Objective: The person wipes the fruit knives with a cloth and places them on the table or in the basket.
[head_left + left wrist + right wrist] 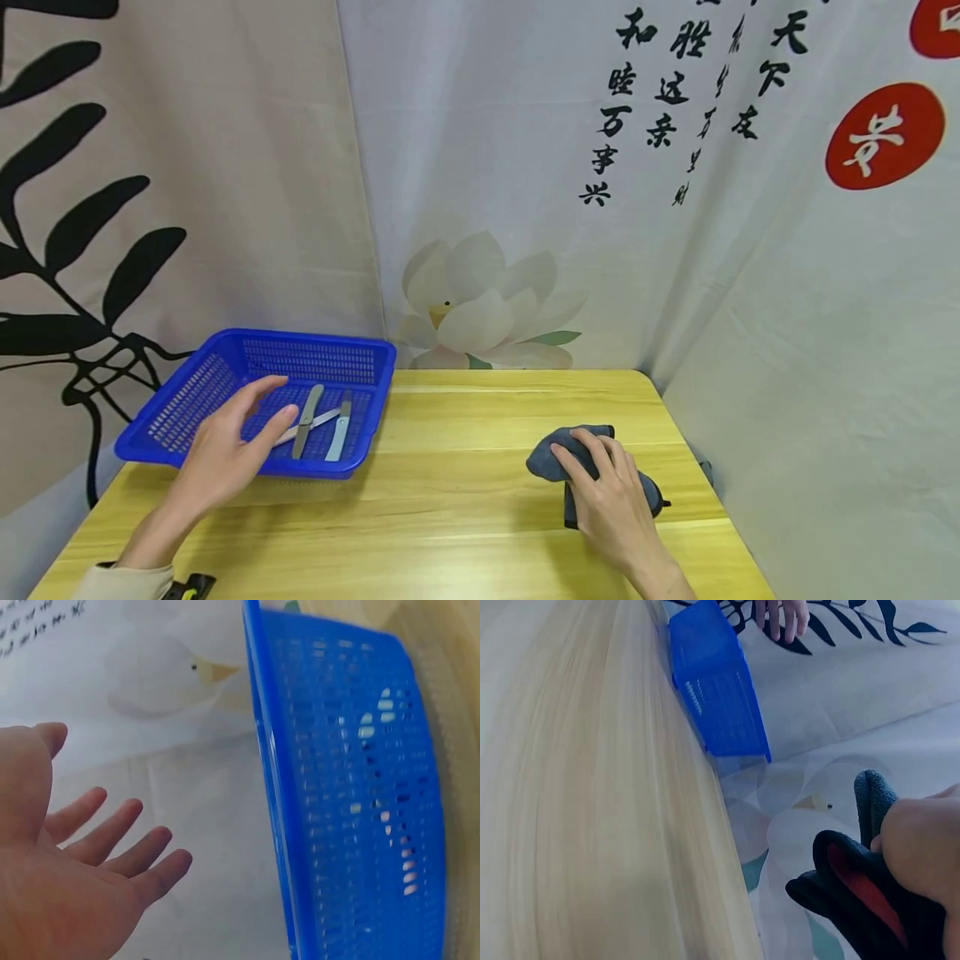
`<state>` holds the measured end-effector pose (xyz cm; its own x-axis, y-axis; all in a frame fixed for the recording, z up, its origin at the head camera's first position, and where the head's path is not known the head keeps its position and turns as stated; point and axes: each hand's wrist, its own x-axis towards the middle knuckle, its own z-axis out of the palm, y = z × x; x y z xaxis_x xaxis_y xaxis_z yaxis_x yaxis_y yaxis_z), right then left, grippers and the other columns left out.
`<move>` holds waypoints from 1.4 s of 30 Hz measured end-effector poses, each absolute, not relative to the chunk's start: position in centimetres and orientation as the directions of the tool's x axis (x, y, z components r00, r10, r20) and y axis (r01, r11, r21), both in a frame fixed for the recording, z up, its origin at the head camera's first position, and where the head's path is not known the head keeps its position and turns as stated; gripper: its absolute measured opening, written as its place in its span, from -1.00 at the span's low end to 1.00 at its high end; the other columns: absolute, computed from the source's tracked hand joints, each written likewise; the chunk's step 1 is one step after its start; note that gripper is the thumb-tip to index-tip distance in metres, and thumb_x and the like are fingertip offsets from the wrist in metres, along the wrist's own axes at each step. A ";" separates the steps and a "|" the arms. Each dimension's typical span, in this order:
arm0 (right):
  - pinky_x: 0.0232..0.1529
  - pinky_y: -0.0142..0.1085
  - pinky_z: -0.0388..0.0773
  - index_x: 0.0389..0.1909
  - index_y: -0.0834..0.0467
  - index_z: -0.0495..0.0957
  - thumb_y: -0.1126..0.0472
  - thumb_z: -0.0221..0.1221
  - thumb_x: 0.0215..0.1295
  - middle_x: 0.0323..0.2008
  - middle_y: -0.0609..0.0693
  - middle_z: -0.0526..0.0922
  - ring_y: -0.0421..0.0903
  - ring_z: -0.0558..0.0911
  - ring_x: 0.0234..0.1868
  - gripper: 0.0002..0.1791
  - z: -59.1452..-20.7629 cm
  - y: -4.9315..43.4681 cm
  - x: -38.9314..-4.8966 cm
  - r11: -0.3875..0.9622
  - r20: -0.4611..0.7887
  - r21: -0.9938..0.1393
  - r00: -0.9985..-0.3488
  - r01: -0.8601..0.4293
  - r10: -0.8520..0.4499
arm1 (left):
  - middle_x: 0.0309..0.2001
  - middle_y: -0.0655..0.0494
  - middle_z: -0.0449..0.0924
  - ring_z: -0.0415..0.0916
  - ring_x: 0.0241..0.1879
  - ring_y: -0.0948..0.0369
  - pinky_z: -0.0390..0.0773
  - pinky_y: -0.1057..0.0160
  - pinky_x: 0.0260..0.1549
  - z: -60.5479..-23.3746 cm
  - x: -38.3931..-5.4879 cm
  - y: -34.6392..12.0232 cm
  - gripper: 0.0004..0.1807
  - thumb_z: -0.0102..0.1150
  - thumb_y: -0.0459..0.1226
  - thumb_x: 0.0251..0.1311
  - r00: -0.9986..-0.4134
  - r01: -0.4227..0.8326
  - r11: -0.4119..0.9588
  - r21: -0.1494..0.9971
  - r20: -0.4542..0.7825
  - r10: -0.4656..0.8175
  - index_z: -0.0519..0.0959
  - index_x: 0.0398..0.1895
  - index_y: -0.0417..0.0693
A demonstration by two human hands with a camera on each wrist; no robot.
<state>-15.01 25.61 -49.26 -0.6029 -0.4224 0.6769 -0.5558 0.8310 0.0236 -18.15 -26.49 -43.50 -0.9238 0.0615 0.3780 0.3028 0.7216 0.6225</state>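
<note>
My left hand (225,450) is over the near left side of a blue plastic basket (378,400), its fingers and thumb apart and holding nothing. In the left wrist view, the palm faces the camera beside the basket wall. Inside the basket lie several slim knives: a grey-green one (306,421), a light blue one (339,433) and a whitish one partly hidden beneath. My right hand (618,504) grips a bunched grey-blue cloth (551,457) with black edging, over the right side of the table. A red patch shows within the cloth's folds in the right wrist view.
The basket stands at the back left of the light wooden table (450,517). Behind the table hangs a pale curtain (480,150) printed with leaves, a flower and dark characters. Beyond the table's right edge, a small dark object (707,472) shows.
</note>
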 end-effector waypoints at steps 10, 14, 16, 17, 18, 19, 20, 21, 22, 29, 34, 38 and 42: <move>0.05 0.27 0.65 0.30 0.04 0.75 0.40 0.47 0.28 0.33 0.28 0.65 0.36 0.62 0.16 -0.44 -50.7 29.8 -15.9 0.893 0.596 -0.006 -0.719 -0.451 -0.359 | 0.49 -0.06 0.65 0.42 0.56 0.49 0.23 0.73 0.39 -44.9 -15.1 -22.8 -0.31 0.49 -0.38 0.41 -0.781 0.550 0.644 0.532 0.601 0.170 0.58 0.57 0.17; -0.04 0.24 0.65 0.28 0.04 0.75 0.42 0.51 0.26 0.32 0.30 0.66 0.37 0.63 0.14 -0.44 -51.4 31.5 -16.5 0.909 0.574 -0.001 -0.744 -0.417 -0.341 | 0.49 -0.06 0.66 0.33 0.61 0.57 0.19 0.69 0.54 -45.1 -14.0 -21.3 -0.20 0.56 -0.49 0.24 -0.708 0.646 0.599 0.474 0.665 0.238 0.58 0.56 0.08; -0.06 0.24 0.65 0.28 0.04 0.76 0.42 0.53 0.25 0.33 0.30 0.66 0.38 0.63 0.15 -0.44 -51.6 32.2 -16.8 0.917 0.556 -0.002 -0.763 -0.398 -0.330 | 0.49 -0.06 0.64 0.35 0.63 0.49 0.16 0.64 0.60 -45.3 -13.5 -20.6 -0.18 0.57 -0.50 0.20 -0.687 0.672 0.590 0.447 0.674 0.272 0.59 0.55 0.04; -0.06 0.24 0.65 0.27 0.05 0.76 0.42 0.53 0.25 0.33 0.30 0.66 0.38 0.64 0.16 -0.44 -51.8 32.6 -16.9 0.921 0.545 -0.003 -0.773 -0.389 -0.324 | 0.50 -0.04 0.64 0.36 0.64 0.46 0.16 0.62 0.62 -45.4 -13.3 -20.3 -0.18 0.58 -0.50 0.19 -0.683 0.682 0.583 0.442 0.671 0.290 0.58 0.55 0.03; -0.05 0.25 0.66 0.27 0.04 0.77 0.41 0.54 0.26 0.33 0.30 0.66 0.39 0.64 0.16 -0.45 -51.9 32.9 -17.0 0.926 0.533 -0.003 -0.784 -0.378 -0.318 | 0.51 -0.05 0.62 0.35 0.65 0.44 0.17 0.61 0.62 -45.5 -13.1 -19.9 -0.18 0.58 -0.49 0.19 -0.678 0.692 0.576 0.435 0.667 0.310 0.58 0.55 0.01; -0.05 0.25 0.66 0.27 0.05 0.77 0.40 0.54 0.27 0.33 0.30 0.66 0.39 0.64 0.17 -0.46 -52.0 33.2 -17.0 0.930 0.520 -0.006 -0.795 -0.368 -0.312 | 0.53 -0.02 0.62 0.33 0.66 0.44 0.15 0.61 0.63 -45.7 -12.8 -19.5 -0.19 0.59 -0.47 0.21 -0.679 0.694 0.577 0.431 0.658 0.325 0.57 0.56 0.03; -0.04 0.26 0.66 0.27 0.05 0.77 0.39 0.54 0.27 0.33 0.30 0.66 0.40 0.64 0.18 -0.47 -52.1 33.5 -17.1 0.933 0.508 -0.008 -0.805 -0.359 -0.306 | 0.53 -0.01 0.61 0.32 0.68 0.42 0.14 0.60 0.64 -45.8 -12.6 -19.1 -0.19 0.59 -0.45 0.22 -0.675 0.701 0.574 0.423 0.654 0.342 0.56 0.57 0.04; -0.03 0.27 0.67 0.27 0.05 0.78 0.39 0.54 0.29 0.34 0.29 0.66 0.41 0.64 0.18 -0.48 -52.2 33.8 -17.2 0.937 0.494 -0.010 -0.816 -0.350 -0.300 | 0.54 -0.01 0.61 0.31 0.69 0.40 0.13 0.60 0.65 -46.0 -12.4 -18.7 -0.19 0.60 -0.43 0.23 -0.666 0.711 0.570 0.412 0.653 0.360 0.56 0.58 0.04; -0.03 0.28 0.67 0.27 0.06 0.78 0.38 0.53 0.30 0.34 0.29 0.66 0.41 0.64 0.19 -0.49 -52.3 34.1 -17.3 0.940 0.482 -0.013 -0.826 -0.341 -0.293 | 0.54 0.01 0.60 0.30 0.70 0.39 0.11 0.60 0.65 -46.2 -12.2 -18.3 -0.19 0.60 -0.40 0.25 -0.661 0.717 0.570 0.402 0.652 0.372 0.55 0.58 0.05; -0.01 0.34 0.67 0.27 0.08 0.77 0.34 0.50 0.38 0.36 0.30 0.65 0.46 0.64 0.19 -0.55 -52.5 35.6 -17.6 0.960 0.406 -0.036 -0.881 -0.279 -0.241 | 0.53 0.12 0.61 0.42 0.66 0.21 0.08 0.62 0.65 -48.1 -11.6 -16.0 -0.24 0.59 -0.18 0.38 -0.624 0.750 0.570 0.334 0.641 0.447 0.52 0.61 0.17; -0.02 0.40 0.66 0.27 0.09 0.77 0.32 0.47 0.43 0.35 0.30 0.68 0.49 0.67 0.16 -0.58 -52.5 36.2 -17.5 0.972 0.324 -0.060 -0.926 -0.227 -0.196 | 0.51 0.18 0.62 0.57 0.52 0.05 0.26 0.55 0.63 -49.3 -11.5 -15.0 -0.33 0.53 -0.09 0.47 -0.609 0.763 0.575 0.296 0.627 0.486 0.53 0.59 0.22; 0.00 0.44 0.64 0.30 0.14 0.75 0.32 0.40 0.48 0.33 0.28 0.71 0.46 0.71 0.13 -0.59 -52.4 36.3 -17.3 0.976 0.243 -0.107 -0.957 -0.191 -0.161 | 0.48 0.23 0.64 0.63 0.46 0.06 0.72 0.18 0.38 -50.1 -11.4 -14.5 -0.38 0.49 -0.05 0.51 -0.618 0.757 0.589 0.283 0.602 0.506 0.55 0.56 0.23; 0.06 0.43 0.66 0.28 0.19 0.75 0.31 0.30 0.54 0.26 0.24 0.76 0.38 0.75 0.12 -0.64 -52.4 36.2 -16.9 0.968 0.263 -0.138 -0.950 -0.209 -0.168 | 0.47 0.24 0.65 0.65 0.44 0.05 0.83 -0.08 0.21 -50.9 -11.5 -14.2 -0.42 0.48 -0.05 0.51 -0.632 0.748 0.601 0.280 0.576 0.518 0.57 0.53 0.22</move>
